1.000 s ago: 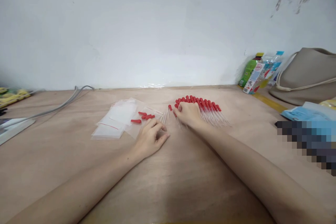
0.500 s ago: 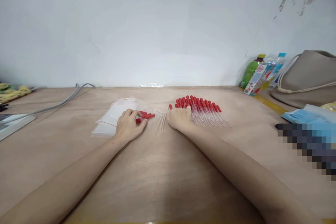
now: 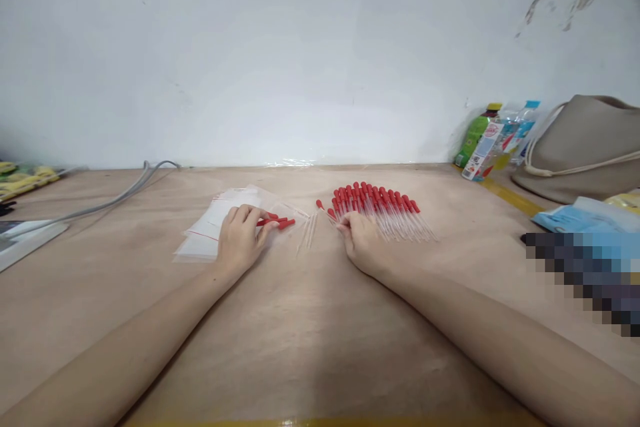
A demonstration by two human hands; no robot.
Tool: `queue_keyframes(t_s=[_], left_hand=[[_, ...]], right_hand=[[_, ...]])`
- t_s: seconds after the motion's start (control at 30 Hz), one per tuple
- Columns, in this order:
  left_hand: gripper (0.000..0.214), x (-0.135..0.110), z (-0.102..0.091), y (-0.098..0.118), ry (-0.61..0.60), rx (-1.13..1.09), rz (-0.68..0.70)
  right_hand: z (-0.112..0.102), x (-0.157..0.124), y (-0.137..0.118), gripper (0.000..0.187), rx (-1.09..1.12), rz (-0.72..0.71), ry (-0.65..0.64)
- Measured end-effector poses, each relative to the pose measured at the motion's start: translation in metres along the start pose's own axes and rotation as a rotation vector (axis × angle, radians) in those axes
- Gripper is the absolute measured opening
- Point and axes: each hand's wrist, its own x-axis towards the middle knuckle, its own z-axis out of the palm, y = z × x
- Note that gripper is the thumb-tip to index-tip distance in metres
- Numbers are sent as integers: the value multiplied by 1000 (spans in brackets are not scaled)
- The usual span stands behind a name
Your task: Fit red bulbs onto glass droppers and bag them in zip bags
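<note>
A fanned row of glass droppers with red rubber bulbs [image 3: 385, 208] lies on the wooden table [image 3: 310, 320]. My right hand [image 3: 363, 240] rests at the row's near left end, fingers curled and pinching one dropper. My left hand [image 3: 241, 238] sits on a pile of clear zip bags [image 3: 215, 227], its fingertips closed on a loose red bulb [image 3: 267, 221]; a few more loose red bulbs [image 3: 286, 222] lie just right of it. Between my hands lie some bare glass tubes [image 3: 309, 232].
A grey cable [image 3: 115, 197] runs along the back left. Drink bottles [image 3: 493, 137] and a beige bag [image 3: 585, 147] stand at the back right, with a blue packet [image 3: 575, 217] in front. A white wall [image 3: 300, 53] backs the table.
My left hand left the glass tubes, moved left onto the bags and closed on a red bulb. My right hand pulled back toward me from the dropper row's left end.
</note>
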Motion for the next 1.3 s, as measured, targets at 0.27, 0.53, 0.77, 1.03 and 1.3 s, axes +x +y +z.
queue_keyframes(t_s=[0.27, 0.53, 0.77, 1.03, 1.3], left_hand=[[14, -12, -9, 50, -101, -527, 116], [16, -19, 10, 64, -240, -838, -94], [16, -18, 13, 65, -233, -951, -154], [20, -18, 9, 66, -224, -940, -107], [22, -20, 11, 66, -284, -956, -91]], right_hand=[[-28, -36, 19, 26, 150, -203, 73], [-33, -32, 11, 17, 157, -132, 5], [-33, -34, 1, 18, 183, -120, -93], [-37, -32, -2, 18, 241, -146, -97], [-38, -31, -3, 18, 258, -155, -131]])
